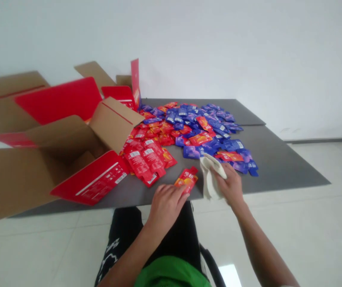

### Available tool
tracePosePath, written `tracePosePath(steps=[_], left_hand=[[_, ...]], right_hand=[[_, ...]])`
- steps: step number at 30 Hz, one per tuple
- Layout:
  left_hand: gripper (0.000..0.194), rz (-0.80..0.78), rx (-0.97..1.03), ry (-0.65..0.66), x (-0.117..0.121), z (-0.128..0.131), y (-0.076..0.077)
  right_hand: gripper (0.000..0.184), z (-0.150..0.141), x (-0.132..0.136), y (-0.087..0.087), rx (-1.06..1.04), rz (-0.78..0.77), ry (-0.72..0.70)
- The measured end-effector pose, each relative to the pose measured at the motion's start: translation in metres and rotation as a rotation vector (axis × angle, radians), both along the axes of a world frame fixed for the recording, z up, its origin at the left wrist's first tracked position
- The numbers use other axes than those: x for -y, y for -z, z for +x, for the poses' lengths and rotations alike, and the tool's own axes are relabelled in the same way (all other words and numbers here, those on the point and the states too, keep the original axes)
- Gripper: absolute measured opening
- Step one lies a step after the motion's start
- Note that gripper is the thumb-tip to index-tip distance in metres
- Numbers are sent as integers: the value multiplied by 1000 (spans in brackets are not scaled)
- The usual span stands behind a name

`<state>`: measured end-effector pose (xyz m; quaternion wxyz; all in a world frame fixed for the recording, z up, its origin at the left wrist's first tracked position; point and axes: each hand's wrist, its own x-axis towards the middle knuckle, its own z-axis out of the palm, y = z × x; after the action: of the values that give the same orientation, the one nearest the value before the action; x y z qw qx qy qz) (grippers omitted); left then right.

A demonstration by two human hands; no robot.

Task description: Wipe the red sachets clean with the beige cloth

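Note:
Near the front edge of the grey table, my left hand [167, 202] has its thumb and fingers on the lower end of a red and orange pouch [188, 178] with a spout-like tab. My right hand [230, 184] grips a folded white cloth [210, 181], just right of that pouch. Beyond the cloth lies a heap of blue-purple pouches [195, 151] with some red ones mixed in. To the left of it, red pouches [143, 162] lie in a loose pile, several showing their printed backs.
A large open cardboard box [69, 139] with red outer flaps takes up the left side. Another open red box [120, 93] stands behind it. The grey table [284, 171] stretches right, with a white wall [219, 48] behind.

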<state>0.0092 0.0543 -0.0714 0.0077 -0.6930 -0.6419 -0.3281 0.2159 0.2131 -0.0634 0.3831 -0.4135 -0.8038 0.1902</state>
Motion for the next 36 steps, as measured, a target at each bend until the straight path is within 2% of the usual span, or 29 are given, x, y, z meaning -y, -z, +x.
tracePosePath(steps=[3, 6, 12, 15, 18, 20, 21, 25, 27, 29, 32, 36], left_hand=[[36, -120, -86, -111, -27, 8, -14], [57, -239, -136, -195, -50, 19, -15], [76, -434, -90, -222, -74, 25, -17], [70, -489, 43, -143, -82, 13, -22], [42, -462, 112, -73, -83, 2, -27], [22, -400, 110, -43, -77, -5, -34], [18, -344, 108, -12, -73, -8, -39], [17, -51, 59, 141, -52, -25, -67], [22, 42, -2, 141, -44, -38, -79], [29, 85, -64, 101, -39, -54, -84], [40, 92, -147, 21, -35, -77, -80], [53, 28, -212, -88, -34, -97, -62]], right_hand=[[43, 17, 5, 17, -214, -137, 223], [60, 26, 5, 31, -354, -309, 354], [63, 30, 1, 34, -325, -391, 302], [63, 30, 0, 32, -295, -408, 305], [65, 31, -1, 32, -280, -414, 320], [66, 32, -2, 32, -270, -421, 330], [67, 33, -2, 33, -266, -427, 334], [70, 35, -4, 35, -258, -447, 348], [69, 35, -4, 37, -261, -450, 345], [69, 36, -5, 39, -265, -449, 345], [69, 36, -5, 40, -259, -446, 341], [70, 35, -5, 37, -257, -441, 323]])
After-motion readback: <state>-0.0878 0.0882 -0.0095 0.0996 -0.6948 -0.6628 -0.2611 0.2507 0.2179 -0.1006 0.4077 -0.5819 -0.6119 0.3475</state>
